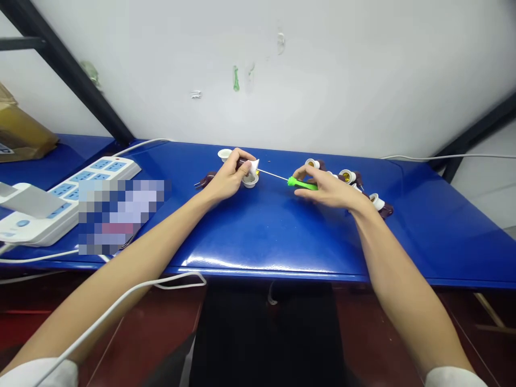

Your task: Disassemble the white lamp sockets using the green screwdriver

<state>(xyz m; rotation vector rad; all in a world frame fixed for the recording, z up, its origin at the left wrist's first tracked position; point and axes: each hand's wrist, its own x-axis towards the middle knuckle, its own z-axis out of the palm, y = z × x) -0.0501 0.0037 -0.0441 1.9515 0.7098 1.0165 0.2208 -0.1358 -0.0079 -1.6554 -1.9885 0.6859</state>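
Observation:
My left hand (pixel 229 176) is closed around a lamp socket (pixel 255 165) with a white rim and a dark brown body, its open end turned right. In my right hand (pixel 328 188) is a screwdriver (pixel 301 184) with a bright green handle. Its thin metal shaft points left, with the tip at or in the socket's white rim; the exact contact is too small to tell. Just under the left fingers lies another white-rimmed socket (pixel 250 182). A white socket cup (pixel 224 155) and a dark brown plug with pins (pixel 205 181) are behind and beside that hand.
Several more brown-and-white sockets (pixel 377 202) lie around and beyond my right hand on the blue table (pixel 258 231). To the left are a white power strip (pixel 100 177) and a blurred-out phone-like object (pixel 124 217). A white cable (pixel 133 290) crosses my left forearm.

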